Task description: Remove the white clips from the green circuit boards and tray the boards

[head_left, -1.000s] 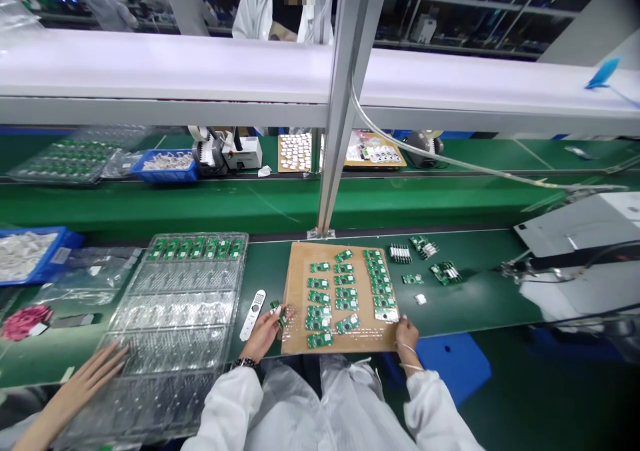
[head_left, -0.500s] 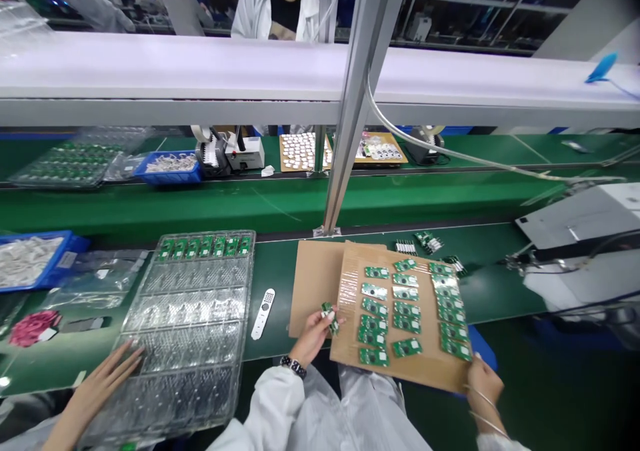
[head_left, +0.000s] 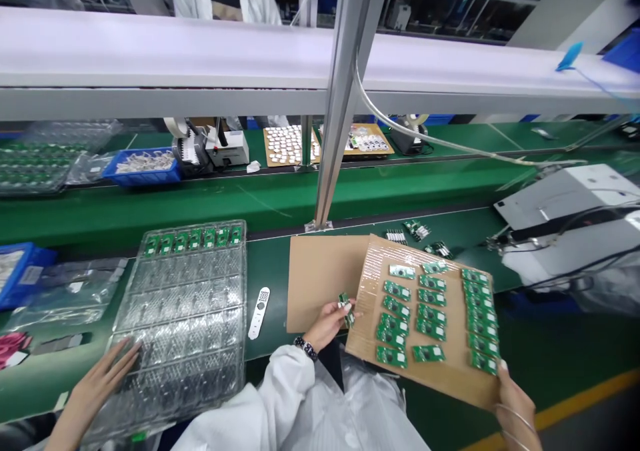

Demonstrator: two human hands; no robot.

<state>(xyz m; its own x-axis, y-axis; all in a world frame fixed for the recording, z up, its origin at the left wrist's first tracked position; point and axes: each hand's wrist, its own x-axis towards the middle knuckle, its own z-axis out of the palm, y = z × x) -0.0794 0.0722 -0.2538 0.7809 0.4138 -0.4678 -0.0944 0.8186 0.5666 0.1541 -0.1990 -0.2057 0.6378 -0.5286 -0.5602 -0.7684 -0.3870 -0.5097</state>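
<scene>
My right hand [head_left: 511, 394] grips the near right corner of a brown cardboard sheet [head_left: 450, 371] that carries several small green circuit boards [head_left: 431, 307]. The sheet is lifted off the bench and tilted to the right. My left hand [head_left: 330, 322] pinches a few small green boards [head_left: 346, 308] at the sheet's left edge. A second bare cardboard sheet [head_left: 320, 281] lies flat on the green bench beneath.
A clear plastic tray [head_left: 185, 318] with a row of green boards at its far end lies at left, with another person's hand [head_left: 95, 388] on it. A white remote-like part [head_left: 259, 312] lies beside it. A metal post [head_left: 340, 98], loose boards [head_left: 417, 231] and a white machine [head_left: 565, 218] stand behind and right.
My right hand has lifted the loaded cardboard sheet off the bench and swung it right, uncovering a bare sheet below. My left hand stayed at its left edge with the small boards.
</scene>
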